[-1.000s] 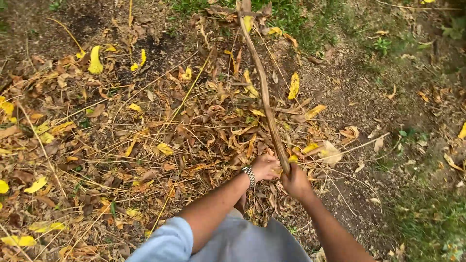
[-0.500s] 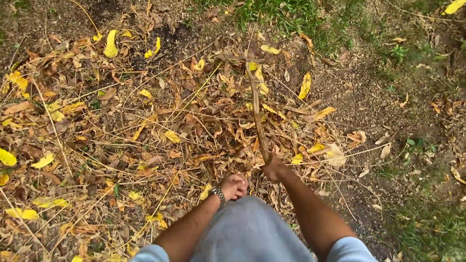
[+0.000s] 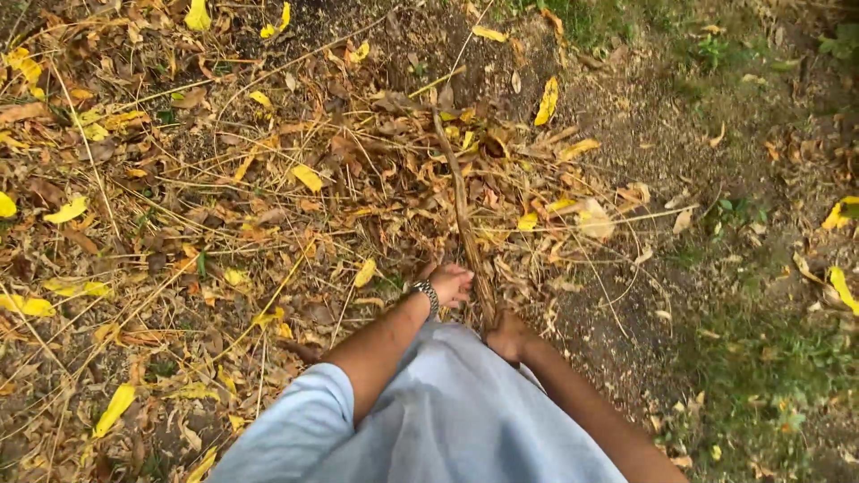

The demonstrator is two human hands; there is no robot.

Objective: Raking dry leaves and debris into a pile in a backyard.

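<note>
Stick pulled nearer; bare ground rightward

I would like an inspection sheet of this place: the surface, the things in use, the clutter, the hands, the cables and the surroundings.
Surface: bare soil under dry litter.
Things in use: long wooden stick, its far end in the leaf pile.
Clutter: yellow leaves, thin twigs.
Hands: right hand closed on the stick's near end; left hand, wristwatch on the wrist, beside the stick, grip unclear.
Cables: nothing seen.
Surroundings: grass patches on the right.
</note>
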